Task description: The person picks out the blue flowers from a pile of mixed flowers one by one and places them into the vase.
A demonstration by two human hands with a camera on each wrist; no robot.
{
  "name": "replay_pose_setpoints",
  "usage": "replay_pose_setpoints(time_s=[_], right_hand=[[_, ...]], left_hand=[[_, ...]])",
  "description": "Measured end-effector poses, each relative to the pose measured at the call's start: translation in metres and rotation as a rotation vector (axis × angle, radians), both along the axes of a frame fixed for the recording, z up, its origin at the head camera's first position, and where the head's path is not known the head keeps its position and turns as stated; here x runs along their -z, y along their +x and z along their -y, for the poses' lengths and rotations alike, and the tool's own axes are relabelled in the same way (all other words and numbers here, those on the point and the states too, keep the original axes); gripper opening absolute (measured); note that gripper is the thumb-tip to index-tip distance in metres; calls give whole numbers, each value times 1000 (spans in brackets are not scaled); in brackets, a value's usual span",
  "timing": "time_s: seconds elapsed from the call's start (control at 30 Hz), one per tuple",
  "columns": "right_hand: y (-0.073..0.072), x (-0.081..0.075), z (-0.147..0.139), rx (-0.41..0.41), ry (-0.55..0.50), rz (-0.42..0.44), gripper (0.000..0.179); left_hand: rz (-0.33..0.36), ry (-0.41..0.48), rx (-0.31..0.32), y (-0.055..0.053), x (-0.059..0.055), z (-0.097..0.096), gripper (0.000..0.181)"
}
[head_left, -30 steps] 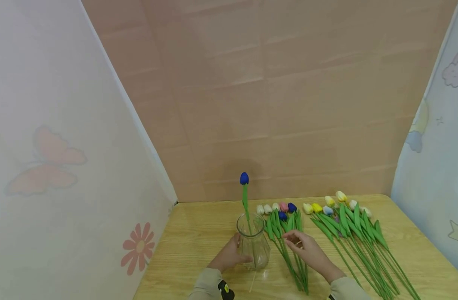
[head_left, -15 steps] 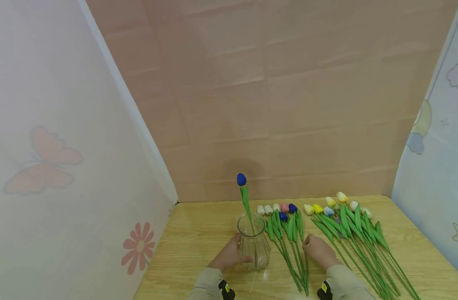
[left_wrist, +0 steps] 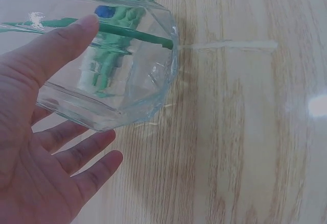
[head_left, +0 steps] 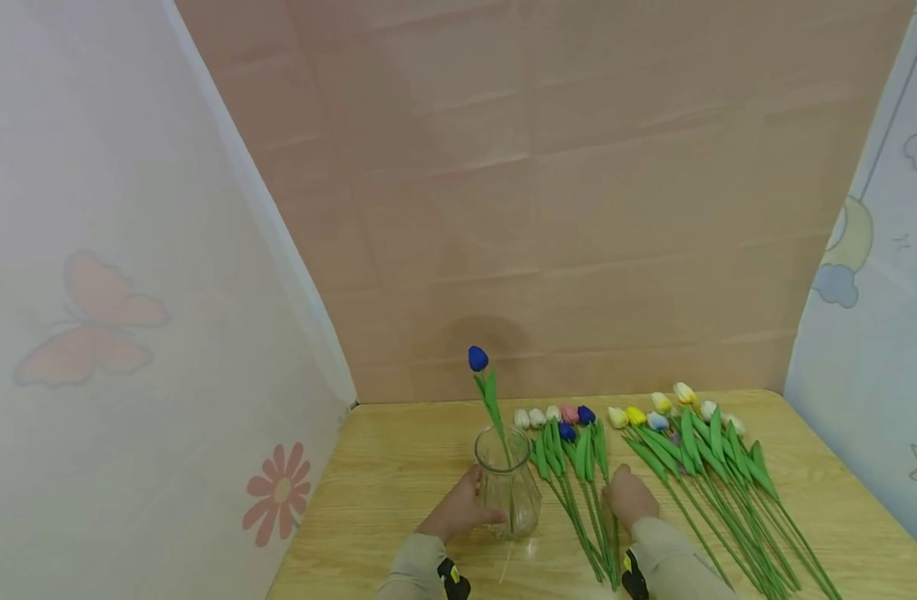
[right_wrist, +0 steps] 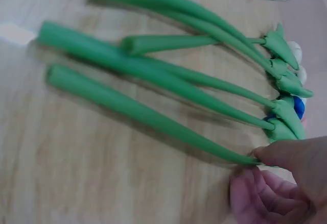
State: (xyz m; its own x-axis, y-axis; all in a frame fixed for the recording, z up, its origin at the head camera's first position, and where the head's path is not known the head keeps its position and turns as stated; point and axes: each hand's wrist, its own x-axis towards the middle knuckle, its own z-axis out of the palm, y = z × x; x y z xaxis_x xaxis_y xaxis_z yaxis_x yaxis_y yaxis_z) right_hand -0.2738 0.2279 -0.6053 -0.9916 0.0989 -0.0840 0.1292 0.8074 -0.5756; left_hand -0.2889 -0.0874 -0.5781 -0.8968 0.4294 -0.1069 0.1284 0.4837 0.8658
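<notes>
My left hand point(head_left: 458, 510) holds the glass vase point(head_left: 524, 504) from its left side, its thumb across the near face in the left wrist view. Inside the upright vase leans one blue tulip point(head_left: 478, 359), its stem end point(left_wrist: 166, 44) down at the vase's base. Right of the vase lies a bunch of tulips with white, pink and blue heads. My right hand point(head_left: 631, 497) is at that bunch's right edge, where thumb and fingers pinch the outermost tulip stem point(right_wrist: 148, 121). Which head belongs to this stem is unclear.
A second, larger bunch of tulips point(head_left: 717, 467), with yellow, white and pale blue heads, lies on the wooden table point(head_left: 383, 467) at the right. Brown covering point(head_left: 616, 250) rises behind the table, and pale printed sheets point(head_left: 166, 433) flank both sides.
My right hand has moved right and down from above the bunch to its outermost stem and pinches it. The blue tulip has tipped leftward in the vase; the left hand stays.
</notes>
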Motion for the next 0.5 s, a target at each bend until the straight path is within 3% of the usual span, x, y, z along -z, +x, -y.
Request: replay_pose_setpoints(time_s=[0.13,0.27,0.33,0.43,0.5], right_hand=[[1,-8,1,-19,-32,-45,13],[-1,-5,-5,5,-188,-50,38],[-3,-1,-11,34,-325,-25,36],[-6,-2,-19,83,-511,22,18],[-5,-7,-22,107,-603,66,36]], left_hand=[[-8,-23,-4,0,0,0,94],[1,-25,-1,3,-3,1,96],[10,-27,-5,4,-4,1,96],[13,-35,-7,4,-5,1,95],[9,-41,-9,4,-5,1,94]])
